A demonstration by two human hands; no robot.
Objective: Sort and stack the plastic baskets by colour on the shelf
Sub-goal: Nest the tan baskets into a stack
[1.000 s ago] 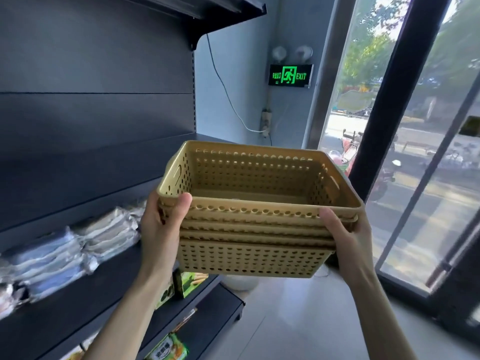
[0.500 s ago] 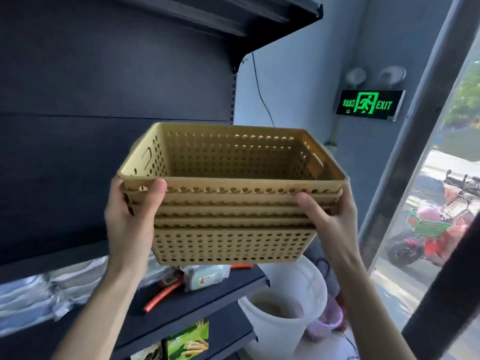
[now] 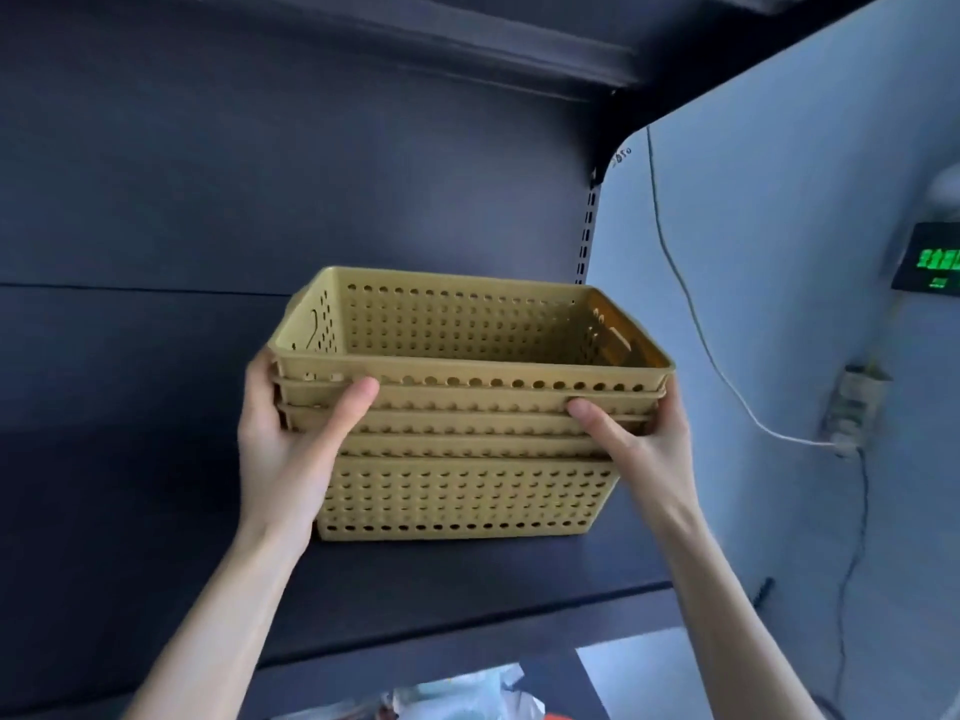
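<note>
Dark shelf point(image 3: 467, 579) bears nested yellow baskets point(image 3: 467, 491) (both ends gripped) by left hand point(image 3: 291, 449) and right hand point(image 3: 644, 449).

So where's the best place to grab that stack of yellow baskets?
By the protruding rims at the short ends of the yellow basket stack, one of the hands each side, as the left hand and right hand do; the rims give ledges, and the perforated walls taper.

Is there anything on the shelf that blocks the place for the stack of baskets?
Nothing visible does. The stack of baskets, held by left hand and right hand, sits over bare shelf.
</note>
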